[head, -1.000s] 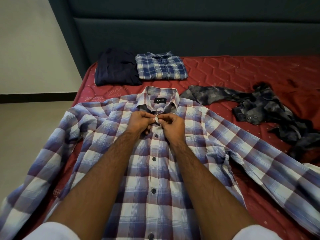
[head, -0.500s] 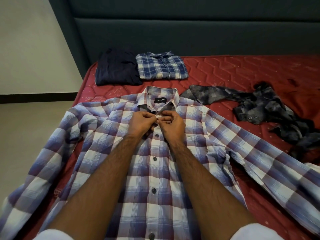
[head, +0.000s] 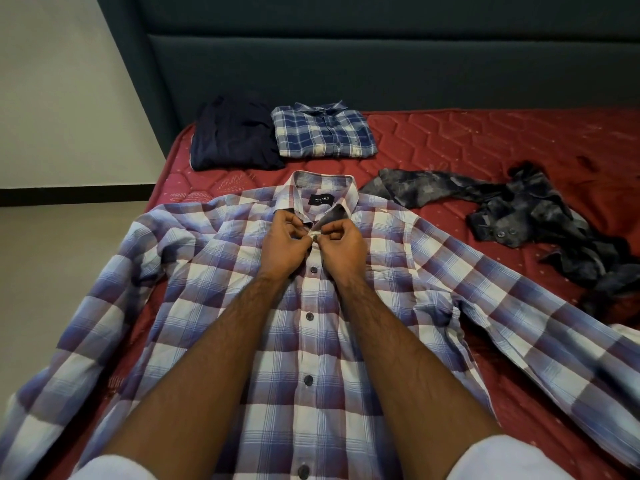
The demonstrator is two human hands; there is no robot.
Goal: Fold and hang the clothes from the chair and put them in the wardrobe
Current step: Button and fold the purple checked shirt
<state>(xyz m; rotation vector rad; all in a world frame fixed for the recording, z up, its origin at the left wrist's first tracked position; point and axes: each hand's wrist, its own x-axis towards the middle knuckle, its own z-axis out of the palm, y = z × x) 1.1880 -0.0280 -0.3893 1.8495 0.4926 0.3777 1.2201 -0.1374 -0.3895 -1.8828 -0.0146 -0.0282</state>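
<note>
Two bare hands meet at the top button of a blue, maroon and white checked long-sleeved shirt point(head: 311, 341), spread face-up with sleeves out on a red quilted mattress point(head: 485, 147). Left hand point(head: 285, 242) and right hand point(head: 343, 242) each pinch the placket just below the collar. Beyond the collar lie a folded navy garment point(head: 232, 133) and, beside it, a folded blue plaid shirt point(head: 323, 135). A crumpled grey mottled shirt point(head: 519, 216) lies to the right.
</note>
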